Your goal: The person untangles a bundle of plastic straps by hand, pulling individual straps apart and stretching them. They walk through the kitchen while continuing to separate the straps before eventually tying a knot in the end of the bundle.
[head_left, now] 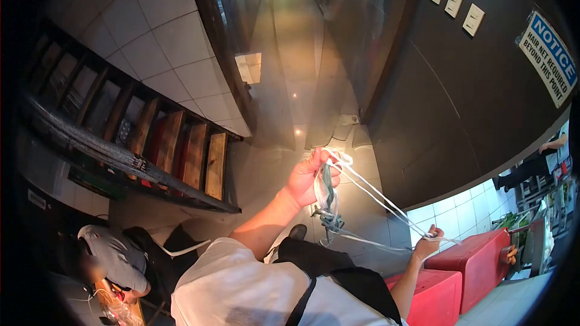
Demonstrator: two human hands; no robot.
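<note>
My left hand [307, 176], raised in front of my body, is closed around a bundle of white string [339, 158]. A crumpled dark green strip [331, 220] hangs from the same bundle below my fingers, tangled with pale strands. Lower and to the right, my right hand [428, 242] pinches the far part of the strands, and loose ends stick out past it. Two white lengths run fairly straight between my hands, while another strand runs from the green tangle to my right hand.
Wooden stairs [172, 145] with a metal rail rise at left. A seated person [115, 253] works at a small table, lower left. Red bins [468, 265] stand beside my right arm. Ahead is a doorway to a corridor [293, 42]; a dark wall bears a notice sign [548, 54].
</note>
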